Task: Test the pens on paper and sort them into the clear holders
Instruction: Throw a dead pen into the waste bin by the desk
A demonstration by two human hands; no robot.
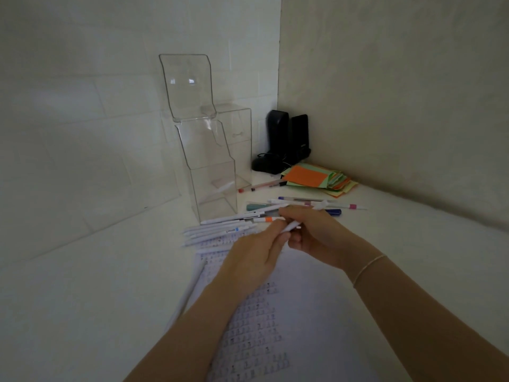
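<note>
Your two hands meet above the far edge of the paper (316, 312), both pinching one white pen (292, 226): the left hand (256, 257) grips its near end, the right hand (316, 235) curls round the barrel. It looks like uncapping or clicking, so pull straight along the barrel, then bring the tip down onto bare paper. Untested white pens (217, 230) lie just left; coloured ones (316, 205) beyond. The clear holders (209, 172) stand far left on the worktop (82, 299), one pen seemingly inside.
</note>
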